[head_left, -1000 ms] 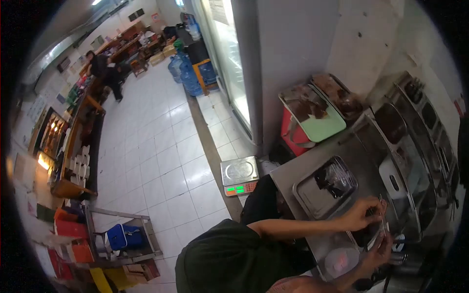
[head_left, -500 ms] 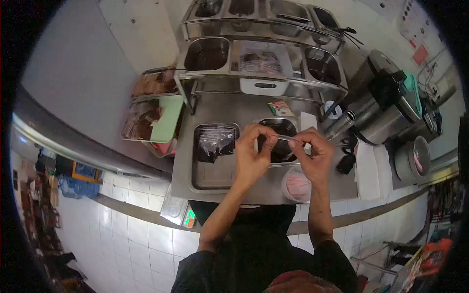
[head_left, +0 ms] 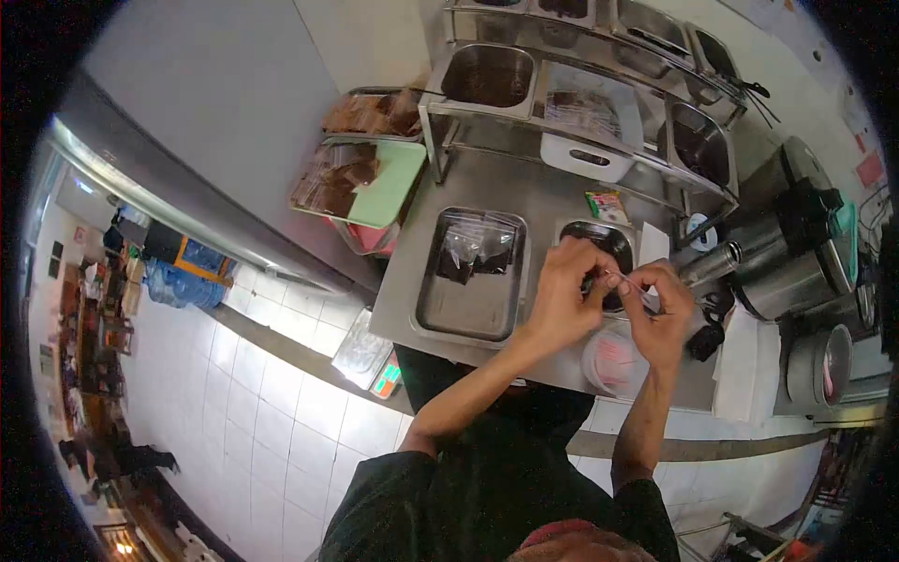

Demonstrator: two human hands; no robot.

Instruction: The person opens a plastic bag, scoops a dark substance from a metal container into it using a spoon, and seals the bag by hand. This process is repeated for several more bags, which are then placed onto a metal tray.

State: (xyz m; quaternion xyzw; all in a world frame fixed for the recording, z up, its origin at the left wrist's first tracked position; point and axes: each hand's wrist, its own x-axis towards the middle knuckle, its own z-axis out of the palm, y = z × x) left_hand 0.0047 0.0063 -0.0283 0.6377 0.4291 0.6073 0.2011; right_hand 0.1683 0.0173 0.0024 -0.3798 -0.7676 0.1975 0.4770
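In the head view, my left hand (head_left: 569, 298) and my right hand (head_left: 661, 314) meet fingertip to fingertip, both closed in a pinch. Between them runs a thin clear plastic strip (head_left: 615, 274), too fine to tell its kind. Below my hands is a steel pan (head_left: 573, 225), mostly covered by them. Left of it lies a shallow steel tray (head_left: 468, 320) with small clear bags of dark contents (head_left: 478, 248) at its far end. Near my right wrist stands a white round tub (head_left: 592, 373) holding pink-and-white strips.
A steel rack (head_left: 524, 114) with pans stands behind. Stacked trays of brown packets and a green tray (head_left: 405, 178) sit at left. At right are large pots (head_left: 758, 248), a steel cylinder (head_left: 716, 265) and white paper (head_left: 747, 365). A scale (head_left: 387, 375) is at lower left.
My hands have drawn closer together, and the strip between them shows less of its length. The whole view has turned and shifted, so the counter appears farther right and tilted.
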